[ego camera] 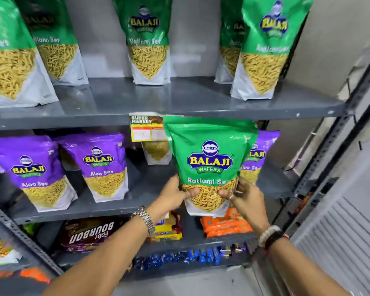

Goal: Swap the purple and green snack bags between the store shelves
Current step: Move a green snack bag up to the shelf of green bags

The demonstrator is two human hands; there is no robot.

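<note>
I hold a green Ratlami Sev bag (208,161) upright in front of the middle shelf (115,208), my left hand (175,195) gripping its lower left edge and my right hand (244,197) its lower right. Purple Aloo Sev bags stand on that shelf: one at the far left (33,169), one beside it (104,165), and one (259,154) partly hidden behind the held bag. Another bag (157,151) at the shelf's back is mostly hidden by a price tag. Several green bags (149,39) stand on the top shelf (179,99).
A yellow price tag (146,129) hangs from the top shelf's front edge. The lower shelf holds a brown Bourbon biscuit pack (90,233), yellow packs (169,229), orange packs (224,225) and blue packets (190,255). A grey metal upright (320,167) and corrugated panel (340,242) stand at right.
</note>
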